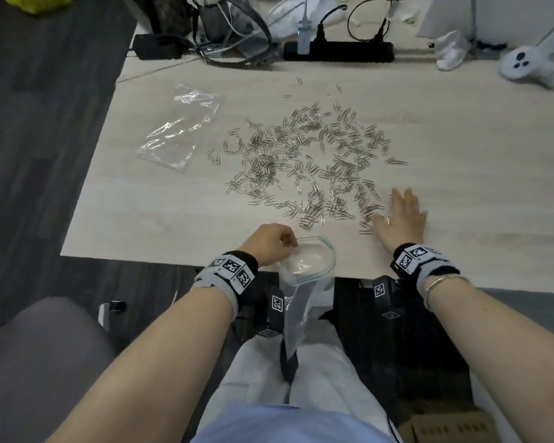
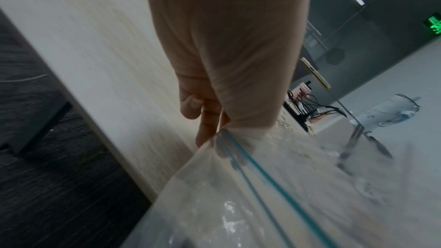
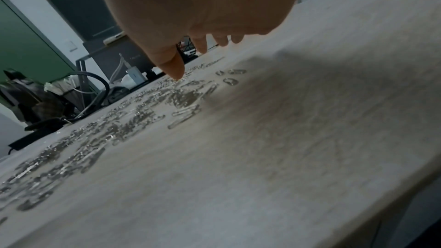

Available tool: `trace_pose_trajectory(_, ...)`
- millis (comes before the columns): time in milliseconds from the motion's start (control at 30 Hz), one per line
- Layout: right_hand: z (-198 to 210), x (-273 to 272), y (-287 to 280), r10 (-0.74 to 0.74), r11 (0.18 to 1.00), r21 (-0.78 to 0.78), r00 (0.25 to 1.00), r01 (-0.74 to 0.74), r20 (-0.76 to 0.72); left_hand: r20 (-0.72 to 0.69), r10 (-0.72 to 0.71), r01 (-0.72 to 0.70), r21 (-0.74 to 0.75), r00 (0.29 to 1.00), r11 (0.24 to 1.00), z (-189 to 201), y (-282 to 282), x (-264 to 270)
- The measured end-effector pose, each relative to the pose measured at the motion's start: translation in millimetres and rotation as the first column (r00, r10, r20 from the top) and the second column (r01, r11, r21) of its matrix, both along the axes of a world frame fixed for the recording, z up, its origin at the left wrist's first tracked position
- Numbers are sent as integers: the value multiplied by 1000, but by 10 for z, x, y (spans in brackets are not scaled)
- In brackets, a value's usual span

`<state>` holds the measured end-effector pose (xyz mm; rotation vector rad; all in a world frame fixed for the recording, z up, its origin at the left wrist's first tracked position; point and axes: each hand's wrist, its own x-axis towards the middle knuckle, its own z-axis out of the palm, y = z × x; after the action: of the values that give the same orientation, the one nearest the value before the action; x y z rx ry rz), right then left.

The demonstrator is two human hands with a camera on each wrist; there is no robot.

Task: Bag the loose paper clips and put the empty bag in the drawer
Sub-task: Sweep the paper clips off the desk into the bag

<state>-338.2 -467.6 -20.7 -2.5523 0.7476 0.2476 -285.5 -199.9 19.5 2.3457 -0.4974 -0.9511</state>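
Light wood-grain desk (image 1: pixel 461 193) fills most of the head view, with dark floor (image 1: pixel 45 139) off its left side. A black power strip (image 1: pixel 338 52) with plugs and cables sits along the far edge, and a white handheld controller (image 1: pixel 525 63) lies at the far right corner. A grey chair (image 1: pixel 29 362) shows at lower left.

Paper clips (image 1: pixel 307 161) are spread loose in a wide scatter over the middle of the desk, a few strays toward the far edge. The right wrist view shows the same scatter (image 3: pixel 133 120) low and blurred.

Flat clear plastic bag (image 1: pixel 181 126) lies on the desk left of the clips, apart from them and near the left edge; it looks empty.

A second clear bag with a blue zip strip, the zip bag (image 1: pixel 311 260), sits at the near desk edge with its mouth held open toward the clips and its body hanging down off the edge over the person's lap. In the left wrist view the zip bag (image 2: pixel 250 186) is close up; contents can't be made out.

Left hand (image 1: pixel 271 244) has fingers curled, pinching the zip bag's rim at its left side; the pinch on the rim (image 2: pixel 214 116) is plain in the wrist view.

Right hand (image 1: pixel 400 219) lies spread, fingers straight, at the right near side of the scatter, thumb among the outer clips, holding nothing. Fingertips (image 3: pixel 176 71) point down to the desk.
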Motion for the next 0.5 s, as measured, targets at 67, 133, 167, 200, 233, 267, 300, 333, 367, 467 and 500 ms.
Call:
trace_pose_trajectory(67,-83,22,-12,12,1000,18,999,-11,-32,-10,32,-31,11,999,999,-38,-7,-29)
trace_pose_trajectory(133,-152,51,18,33,999,35,999,-32,-43,-26,77,-77,7,997,997,-79,-16,-54)
trace_pose_trajectory(167,-181,75,46,54,998,29,997,-52,-47,-31,94,-94,10,995,996,-96,-20,-65)
trace_pose_trajectory(200,-202,106,84,74,997,21,996,-73,-46,-30,104,-103,15,994,995,-109,-23,-74)
trace_pose_trajectory(233,-208,149,129,96,995,20,994,-96,-42,-28,114,-114,19,993,993,-117,-25,-79)
trace_pose_trajectory(267,-211,197,181,126,992,22,991,-125,-36,-27,129,-129,18,991,992,-125,-26,-79)
trace_pose_trajectory(300,-213,249,242,163,986,27,986,-162,-30,-25,143,-143,16,989,990,-131,-22,-80)
trace_pose_trajectory(333,-216,302,306,204,979,35,979,-203,-25,-23,154,-154,15,988,988,-136,-17,-77)
trace_pose_trajectory(367,-215,347,371,245,969,48,969,-243,-21,-23,163,-163,16,986,987,-141,-15,-77)
trace_pose_trajectory(467,-222,457,565,376,924,81,927,-374,-9,-15,178,-178,12,984,984,-160,-12,-65)
trace_pose_trajectory(500,-224,486,622,421,903,95,907,-418,-8,-9,182,-182,10,983,983,-163,-17,-55)
